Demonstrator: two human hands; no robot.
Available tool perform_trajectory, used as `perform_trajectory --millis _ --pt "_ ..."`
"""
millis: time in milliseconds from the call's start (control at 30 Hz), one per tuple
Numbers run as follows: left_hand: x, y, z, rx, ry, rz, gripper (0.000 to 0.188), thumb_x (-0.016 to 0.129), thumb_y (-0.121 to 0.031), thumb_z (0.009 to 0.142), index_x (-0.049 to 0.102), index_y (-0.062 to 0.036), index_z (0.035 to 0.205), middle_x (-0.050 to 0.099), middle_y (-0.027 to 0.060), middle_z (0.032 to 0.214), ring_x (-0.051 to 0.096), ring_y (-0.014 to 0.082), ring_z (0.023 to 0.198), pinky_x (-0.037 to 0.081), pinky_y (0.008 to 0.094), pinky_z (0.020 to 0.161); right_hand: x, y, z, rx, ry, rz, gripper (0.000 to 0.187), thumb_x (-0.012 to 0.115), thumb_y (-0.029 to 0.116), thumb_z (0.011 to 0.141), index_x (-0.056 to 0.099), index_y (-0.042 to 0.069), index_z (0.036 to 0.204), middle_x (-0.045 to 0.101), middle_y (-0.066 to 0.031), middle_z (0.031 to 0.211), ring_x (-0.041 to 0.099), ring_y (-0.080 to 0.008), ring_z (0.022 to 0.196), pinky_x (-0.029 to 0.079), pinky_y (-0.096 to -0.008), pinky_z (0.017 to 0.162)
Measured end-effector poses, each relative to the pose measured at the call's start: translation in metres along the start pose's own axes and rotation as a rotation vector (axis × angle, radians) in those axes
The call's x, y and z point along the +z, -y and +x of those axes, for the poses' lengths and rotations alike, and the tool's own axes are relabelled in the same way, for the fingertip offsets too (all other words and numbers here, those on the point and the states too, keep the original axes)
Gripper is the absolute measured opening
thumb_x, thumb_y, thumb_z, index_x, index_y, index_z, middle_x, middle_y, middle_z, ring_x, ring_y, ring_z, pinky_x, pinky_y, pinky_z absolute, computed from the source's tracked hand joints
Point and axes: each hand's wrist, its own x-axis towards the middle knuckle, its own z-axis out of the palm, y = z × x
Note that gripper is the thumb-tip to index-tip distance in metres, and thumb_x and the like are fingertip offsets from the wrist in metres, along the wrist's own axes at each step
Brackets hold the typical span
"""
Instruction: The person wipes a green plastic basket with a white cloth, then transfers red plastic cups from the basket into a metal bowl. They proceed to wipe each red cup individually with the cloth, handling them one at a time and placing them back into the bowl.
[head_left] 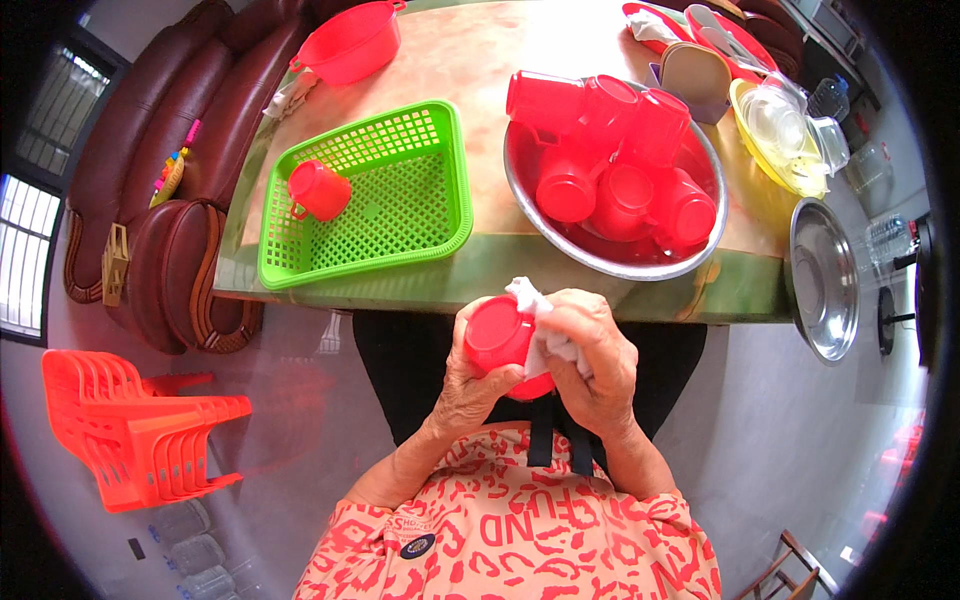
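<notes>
Close to my body, in front of the table edge, my left hand (468, 372) grips a red plastic cup (497, 331) with its base turned up. My right hand (597, 358) is closed on a white cloth (556, 352) and presses it against the cup's right side. Beyond on the table, a green plastic basket (455, 228) holds one red mug (320, 190) lying at its left end. To the right, a metal basin (612, 268) is heaped with several red mugs (567, 190), many upside down.
A red basin (352, 45) sits at the table's far left. At the right stand a yellow basin (752, 110) with clear plastic items and a tilted steel bowl (824, 280) at the edge. Stacked orange chairs (130, 425) are on the floor at left, near a brown sofa (150, 130).
</notes>
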Motion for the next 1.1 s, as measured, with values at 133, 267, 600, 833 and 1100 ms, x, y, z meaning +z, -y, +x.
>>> perform_trajectory --millis 133,267,600,833,1100 --pt "-0.011 0.002 0.006 -0.075 -0.049 0.159 0.076 0.078 -0.026 0.078 0.034 -0.0075 0.137 0.052 0.0074 0.124 0.049 0.0153 0.114 0.039 0.0321 0.101 -0.003 0.008 -0.003 -0.197 0.196 0.046 0.034 0.071 0.005 0.072 0.065 0.008 0.105 0.065 -0.0094 0.107 0.062 -0.0253 0.1 0.037 -0.0363 0.086" --pt "-0.006 -0.004 0.005 -0.06 0.009 0.168 0.077 0.08 -0.02 0.076 0.033 -0.0088 0.136 0.05 0.0076 0.126 0.048 0.0158 0.116 0.04 0.0322 0.101 0.002 0.009 -0.002 -0.169 0.118 -0.084 0.032 0.07 0.008 0.072 0.064 0.008 0.104 0.063 -0.0101 0.112 0.06 -0.0264 0.103 0.037 -0.0381 0.088" --pt "-0.003 -0.005 0.001 0.044 0.101 0.278 0.091 0.086 -0.013 0.067 0.029 -0.0069 0.137 0.045 0.0061 0.127 0.045 0.0167 0.119 0.039 0.0327 0.103 -0.009 -0.015 0.013 0.409 0.173 0.181 0.029 0.058 -0.003 0.075 0.058 0.0 0.104 0.061 -0.0153 0.092 0.062 -0.0318 0.085 0.048 -0.0367 0.077" --pt "-0.004 -0.004 0.002 -0.045 -0.032 0.185 0.079 0.081 -0.018 0.074 0.033 -0.0064 0.135 0.048 0.0072 0.126 0.047 0.0161 0.116 0.04 0.0312 0.101 0.011 -0.007 -0.009 -0.119 0.031 -0.195 0.038 0.067 0.007 0.073 0.058 0.002 0.109 0.058 -0.0166 0.112 0.057 -0.0355 0.104 0.041 -0.0437 0.09" --pt "-0.001 0.0 0.002 -0.039 -0.062 -0.001 0.077 0.077 -0.032 0.079 0.032 -0.005 0.136 0.048 0.0081 0.128 0.047 0.016 0.117 0.039 0.0318 0.102 0.013 -0.006 -0.011 -0.186 -0.022 -0.354 0.038 0.067 0.008 0.073 0.057 0.003 0.109 0.058 -0.0143 0.11 0.055 -0.034 0.097 0.04 -0.0425 0.085"
